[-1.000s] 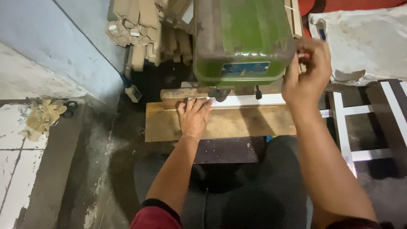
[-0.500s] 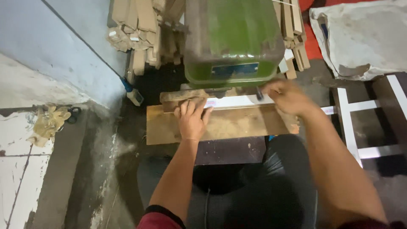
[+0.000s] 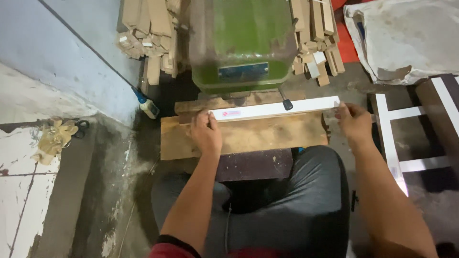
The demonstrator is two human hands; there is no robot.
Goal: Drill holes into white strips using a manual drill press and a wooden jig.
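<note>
Between both hands' fingers (image 3: 203, 116) lies the white strip (image 3: 275, 109).

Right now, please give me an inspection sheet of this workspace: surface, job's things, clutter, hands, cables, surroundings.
Surface: worn wooden board under a green machine.
Job's things: white strip lying across the board below the machine.
Clutter: stacked wood offcuts on both sides; crumpled rag on the floor.
Hands: left hand at the strip's left end; right hand at its right end.
Cables: nothing seen.
Surroundings: blue wall, white frame, grey sack.
</note>
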